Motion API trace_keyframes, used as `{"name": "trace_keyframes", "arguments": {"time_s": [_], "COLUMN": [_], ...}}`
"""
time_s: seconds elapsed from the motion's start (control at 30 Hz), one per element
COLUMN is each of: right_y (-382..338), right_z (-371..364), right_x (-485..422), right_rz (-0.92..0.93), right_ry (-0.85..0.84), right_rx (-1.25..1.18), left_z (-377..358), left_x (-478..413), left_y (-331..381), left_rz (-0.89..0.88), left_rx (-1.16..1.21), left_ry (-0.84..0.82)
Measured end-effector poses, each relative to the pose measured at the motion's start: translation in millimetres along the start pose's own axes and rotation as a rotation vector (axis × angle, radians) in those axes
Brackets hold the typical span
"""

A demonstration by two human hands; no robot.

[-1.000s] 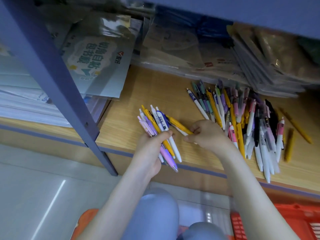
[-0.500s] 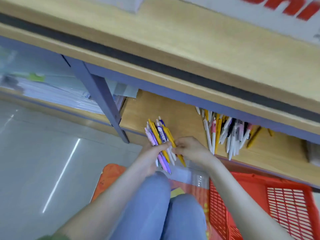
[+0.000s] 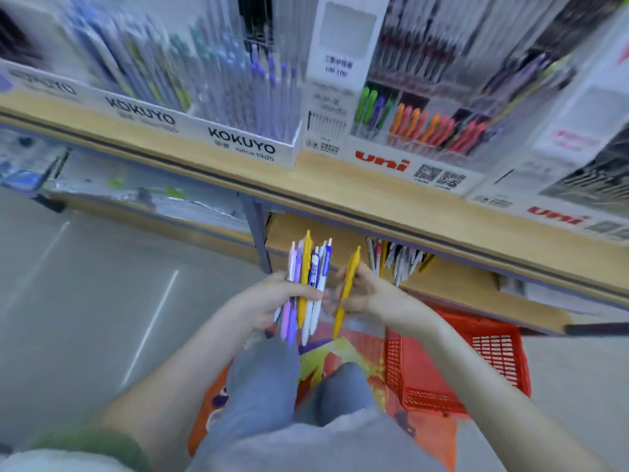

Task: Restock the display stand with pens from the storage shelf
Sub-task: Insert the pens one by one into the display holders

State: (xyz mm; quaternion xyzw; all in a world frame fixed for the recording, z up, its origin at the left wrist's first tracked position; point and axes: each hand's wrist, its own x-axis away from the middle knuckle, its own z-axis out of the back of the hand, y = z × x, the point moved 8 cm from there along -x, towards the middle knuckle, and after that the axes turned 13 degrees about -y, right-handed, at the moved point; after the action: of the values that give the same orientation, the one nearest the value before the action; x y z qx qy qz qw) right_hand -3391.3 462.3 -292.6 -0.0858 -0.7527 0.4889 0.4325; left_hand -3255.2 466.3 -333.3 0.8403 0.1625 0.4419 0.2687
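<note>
My left hand (image 3: 272, 301) grips a bundle of pens (image 3: 308, 267), pink, purple, yellow, white and blue, held upright in front of the shelf. Beside it, my right hand (image 3: 367, 294) pinches a single yellow pen (image 3: 347, 287), also upright and apart from the bundle. Both hands are clear of the low storage shelf (image 3: 459, 287), where a pile of loose pens (image 3: 398, 260) lies partly hidden under the upper board. Above stand the display stands: a white KOKUYO stand (image 3: 238, 144) with blue and purple pens and a uni stand (image 3: 408, 165) with coloured pens. The view is blurred.
A red plastic basket (image 3: 493, 362) sits on the floor at my right. My knees in blue trousers are below the hands, over an orange patterned bag or mat (image 3: 340, 356). A grey shelf post (image 3: 255, 229) stands left of the pens. Plastic-wrapped stationery fills the lower left shelf.
Both hands have come up and back out of the storage shelf with the pens. My view has tilted up from the low shelf onto the display stands above.
</note>
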Motion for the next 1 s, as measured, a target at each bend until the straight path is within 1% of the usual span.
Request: {"name": "trace_keyframes", "arguments": {"time_s": [0.07, 0.13, 0.2, 0.27, 0.4, 0.5, 0.57, 0.67, 0.73, 0.83, 1.0], "right_y": [-39, -76, -108, -135, -197, -240, -269, -305, -333, -371, -432], "right_z": [-9, -18, -25, -29, -42, -69, -93, -115, -128, -135, -126], "right_x": [22, 37, 44, 43, 25, -8, -42, -83, -114, -154, -209], "right_rz": [0.084, 0.152, 0.186, 0.205, 0.291, 0.331, 0.35, 0.387, 0.416, 0.444, 0.551], "right_ry": [0.01, 0.007, 0.021, 0.075, 0.166, 0.125, 0.096, 0.102, 0.147, 0.262, 0.39], "right_rx": [-0.141, -0.206, -0.146, -0.055, 0.115, 0.138, 0.116, 0.068, 0.088, 0.107, 0.106], "left_z": [-13, -22, -29, -30, -8, 28, 66, 121, 165, 218, 293], "left_x": [33, 62, 88, 111, 150, 181, 206, 241, 265, 291, 305], "left_y": [31, 60, 86, 109, 145, 169, 185, 200, 214, 239, 292], "left_rz": [-0.052, -0.102, -0.143, -0.169, -0.22, -0.257, -0.28, -0.296, -0.308, -0.324, -0.367], "left_rx": [-0.009, -0.028, -0.03, -0.028, -0.032, -0.013, -0.01, 0.013, 0.021, 0.051, 0.073], "left_ry": [0.015, 0.043, 0.05, 0.059, 0.055, 0.082, 0.104, 0.154, 0.202, 0.255, 0.329]}}
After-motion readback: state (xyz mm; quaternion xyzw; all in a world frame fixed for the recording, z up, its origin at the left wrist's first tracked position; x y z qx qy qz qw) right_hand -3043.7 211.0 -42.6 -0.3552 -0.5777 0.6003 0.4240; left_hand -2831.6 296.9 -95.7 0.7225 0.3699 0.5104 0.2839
